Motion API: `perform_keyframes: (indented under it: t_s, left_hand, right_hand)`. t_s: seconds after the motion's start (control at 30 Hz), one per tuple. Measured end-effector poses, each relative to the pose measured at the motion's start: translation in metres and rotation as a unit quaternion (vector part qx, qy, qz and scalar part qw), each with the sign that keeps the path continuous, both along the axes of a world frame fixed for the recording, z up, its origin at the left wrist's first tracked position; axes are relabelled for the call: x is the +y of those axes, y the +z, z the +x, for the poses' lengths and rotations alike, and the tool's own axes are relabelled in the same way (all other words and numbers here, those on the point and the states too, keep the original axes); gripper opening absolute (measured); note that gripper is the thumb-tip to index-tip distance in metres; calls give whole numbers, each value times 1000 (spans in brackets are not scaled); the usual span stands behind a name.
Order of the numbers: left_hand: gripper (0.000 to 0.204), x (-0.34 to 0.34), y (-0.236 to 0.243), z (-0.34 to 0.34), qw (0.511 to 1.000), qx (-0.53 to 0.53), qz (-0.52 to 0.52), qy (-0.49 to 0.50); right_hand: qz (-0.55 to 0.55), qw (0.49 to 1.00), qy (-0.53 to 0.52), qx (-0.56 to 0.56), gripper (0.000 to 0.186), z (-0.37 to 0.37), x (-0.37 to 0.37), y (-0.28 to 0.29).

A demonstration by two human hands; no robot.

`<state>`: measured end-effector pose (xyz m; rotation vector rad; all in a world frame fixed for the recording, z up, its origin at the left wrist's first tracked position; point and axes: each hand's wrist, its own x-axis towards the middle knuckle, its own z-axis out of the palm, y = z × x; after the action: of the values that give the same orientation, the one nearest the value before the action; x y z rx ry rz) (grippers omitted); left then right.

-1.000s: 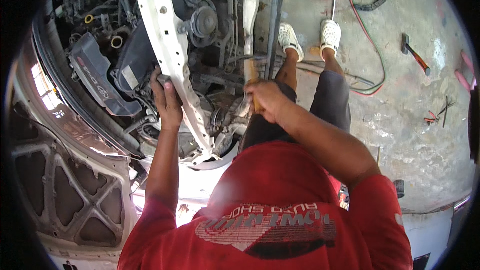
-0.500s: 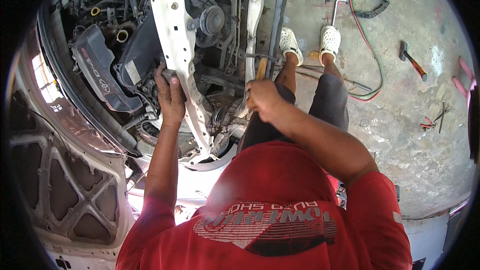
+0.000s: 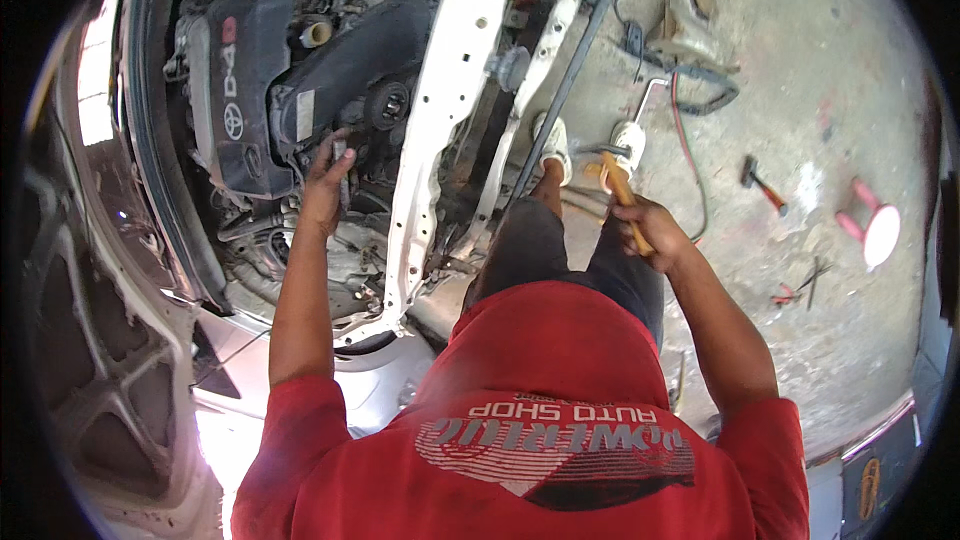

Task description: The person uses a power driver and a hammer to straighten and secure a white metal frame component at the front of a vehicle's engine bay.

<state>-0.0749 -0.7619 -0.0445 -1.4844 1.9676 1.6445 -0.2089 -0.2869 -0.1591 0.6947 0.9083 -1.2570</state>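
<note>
at far left, the hood (image 3: 95, 350) shows its ribbed underside; its outer edge is lost in the dark rim. a dark engine cover (image 3: 240, 90) is in place. the left hand (image 3: 322, 190), partly closed, holds a small grey block (image 3: 342, 175) between thumb and fingers over the engine bay; whether the block touches engine parts cannot be told. right of it, apart from both hands, the white perforated panel (image 3: 450, 90) stands across the front of the bay, its edge uneven and its upper end cut off. the panel is fitted; which stretches are worked and which are left cannot be determined. the right hand (image 3: 656, 232) is closed around a yellow-handled hammer (image 3: 622, 188), clear of the panel; the head is hard to make out against a white shoe (image 3: 628, 137). farther right, a second hammer (image 3: 766, 188) lies on the floor.
</note>
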Motion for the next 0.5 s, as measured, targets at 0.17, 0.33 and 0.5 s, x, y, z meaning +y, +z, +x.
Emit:
perform_keyframes:
  t_s: [0.17,0.33,0.5]
  left_hand:
    - [56,-5,-51,12,983,71,123,113]
    - [37,21,-92,-26,957,2,258,130]
    - [33,40,-92,-45,905,-84,408,80]
  right_hand:
    - [108,991,-13,77,20,-11,39,53]
    - [140,983,9,115,28,0,30,93]
    - [129,981,65,133,31,11,-3,124]
